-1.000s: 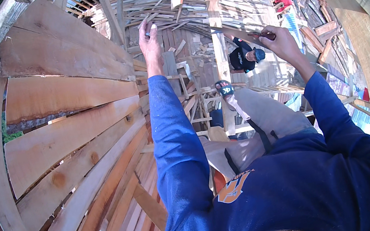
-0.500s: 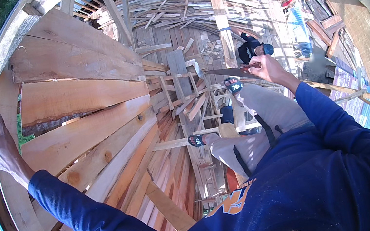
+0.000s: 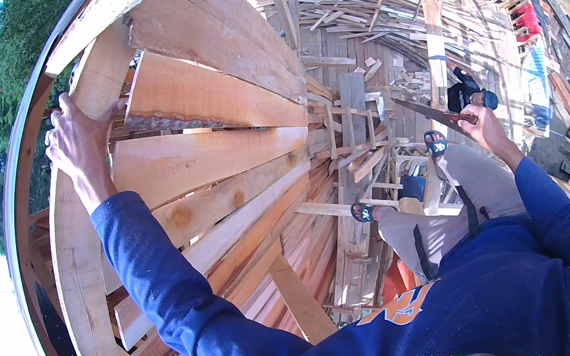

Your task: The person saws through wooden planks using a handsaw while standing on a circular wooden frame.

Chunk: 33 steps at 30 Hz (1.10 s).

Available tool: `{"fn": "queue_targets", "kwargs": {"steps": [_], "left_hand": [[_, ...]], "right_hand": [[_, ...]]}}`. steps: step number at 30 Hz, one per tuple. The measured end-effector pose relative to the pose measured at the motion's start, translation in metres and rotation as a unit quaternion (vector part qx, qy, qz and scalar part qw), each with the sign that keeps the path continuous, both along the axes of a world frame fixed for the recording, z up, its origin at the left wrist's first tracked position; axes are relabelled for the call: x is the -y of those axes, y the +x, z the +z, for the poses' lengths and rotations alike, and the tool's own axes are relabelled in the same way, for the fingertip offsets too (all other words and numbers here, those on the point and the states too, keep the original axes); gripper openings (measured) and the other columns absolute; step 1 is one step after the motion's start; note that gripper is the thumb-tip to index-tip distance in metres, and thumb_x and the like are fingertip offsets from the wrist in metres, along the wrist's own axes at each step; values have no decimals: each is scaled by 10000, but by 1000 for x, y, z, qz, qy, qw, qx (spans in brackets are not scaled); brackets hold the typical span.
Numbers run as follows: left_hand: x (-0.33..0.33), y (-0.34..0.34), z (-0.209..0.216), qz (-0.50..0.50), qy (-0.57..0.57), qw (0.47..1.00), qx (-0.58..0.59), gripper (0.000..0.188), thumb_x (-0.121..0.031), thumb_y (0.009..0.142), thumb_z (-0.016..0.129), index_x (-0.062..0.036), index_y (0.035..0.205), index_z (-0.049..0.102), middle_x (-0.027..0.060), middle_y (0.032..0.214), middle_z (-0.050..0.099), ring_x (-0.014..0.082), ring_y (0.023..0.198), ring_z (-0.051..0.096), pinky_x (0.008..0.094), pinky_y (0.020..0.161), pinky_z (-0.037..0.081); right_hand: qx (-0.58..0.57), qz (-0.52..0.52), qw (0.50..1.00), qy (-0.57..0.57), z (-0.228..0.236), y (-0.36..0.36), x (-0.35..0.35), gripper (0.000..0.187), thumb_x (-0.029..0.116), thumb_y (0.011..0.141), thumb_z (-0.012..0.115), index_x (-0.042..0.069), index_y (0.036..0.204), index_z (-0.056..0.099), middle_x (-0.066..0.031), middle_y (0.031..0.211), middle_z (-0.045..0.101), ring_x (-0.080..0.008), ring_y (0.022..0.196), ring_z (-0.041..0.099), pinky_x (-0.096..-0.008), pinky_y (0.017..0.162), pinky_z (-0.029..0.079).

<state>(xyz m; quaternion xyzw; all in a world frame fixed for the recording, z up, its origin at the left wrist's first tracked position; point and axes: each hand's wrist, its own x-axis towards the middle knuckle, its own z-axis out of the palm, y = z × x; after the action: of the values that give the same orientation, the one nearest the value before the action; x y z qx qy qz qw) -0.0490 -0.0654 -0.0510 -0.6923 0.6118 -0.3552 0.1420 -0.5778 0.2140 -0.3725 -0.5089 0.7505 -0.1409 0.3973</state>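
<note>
My left hand (image 3: 82, 149) is wrapped over the edge of a long pale wooden beam (image 3: 83, 290) at the left, thumb on its inner side and fingers on the outer. In my right hand (image 3: 488, 131) is a handsaw (image 3: 432, 111), gripped by its brown handle. Its blade points up and to the left, apart from any wood. Beside my left hand, wide reddish-brown planks (image 3: 205, 158) lie in a fan with gaps between them.
Far below, a person in dark clothes and a blue cap (image 3: 490, 99) is partly hidden by a post (image 3: 430, 15). Loose wood strips (image 3: 353, 2) cover the far floor. My sandaled feet (image 3: 436, 144) rest on narrow timbers above a drop. Trees (image 3: 25, 64) show beyond the left frame.
The view has swung left. My left hand has moved from spread fingers near the beam to a hold around it. My right hand still has the handsaw, its blade now tilted more.
</note>
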Motion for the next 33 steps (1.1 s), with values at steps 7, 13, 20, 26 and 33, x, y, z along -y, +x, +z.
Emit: {"fn": "queue_targets", "kwargs": {"steps": [7, 13, 20, 26, 33], "left_hand": [[-2, -6, 6, -31, 30, 996, -80, 1252, -813, 505, 779, 40, 1370, 476, 288, 1256, 593, 412, 1151, 618, 504, 963, 508], [-1, -6, 6, -25, 28, 995, -92, 990, -526, 568, 908, -5, 1308, 505, 218, 1233, 597, 385, 1116, 626, 512, 916, 518], [1, -6, 2, -19, 20, 997, -71, 857, -463, 635, 902, -32, 1263, 510, 186, 1219, 595, 360, 1099, 628, 500, 877, 522], [3, -13, 7, 2, 49, 995, -89, 870, -475, 629, 907, -15, 1252, 510, 180, 1200, 606, 348, 1069, 653, 490, 850, 537], [2, -13, 15, -26, 87, 993, -74, 820, -444, 632, 915, 5, 1189, 513, 193, 1136, 616, 357, 1032, 666, 496, 818, 554]], "right_hand": [[64, -69, 995, -24, -4, 31, 15, 216, 136, 849, 686, -10, 1009, 692, -161, 869, 725, -239, 800, 700, -357, 752, 525], [72, -81, 994, -31, -10, 65, 27, 254, 166, 841, 689, -36, 995, 684, -161, 845, 718, -210, 772, 684, -361, 740, 525], [100, -98, 988, -69, 1, 106, 22, 244, 181, 852, 686, -26, 982, 686, -138, 829, 714, -194, 761, 682, -342, 726, 522], [134, -107, 985, -33, 7, 111, 25, 280, 184, 857, 698, -39, 1025, 675, -175, 887, 718, -239, 815, 692, -356, 782, 526], [120, -111, 985, -53, 1, 112, 41, 270, 188, 852, 702, -28, 1013, 679, -157, 871, 719, -228, 802, 686, -351, 760, 519]]}}
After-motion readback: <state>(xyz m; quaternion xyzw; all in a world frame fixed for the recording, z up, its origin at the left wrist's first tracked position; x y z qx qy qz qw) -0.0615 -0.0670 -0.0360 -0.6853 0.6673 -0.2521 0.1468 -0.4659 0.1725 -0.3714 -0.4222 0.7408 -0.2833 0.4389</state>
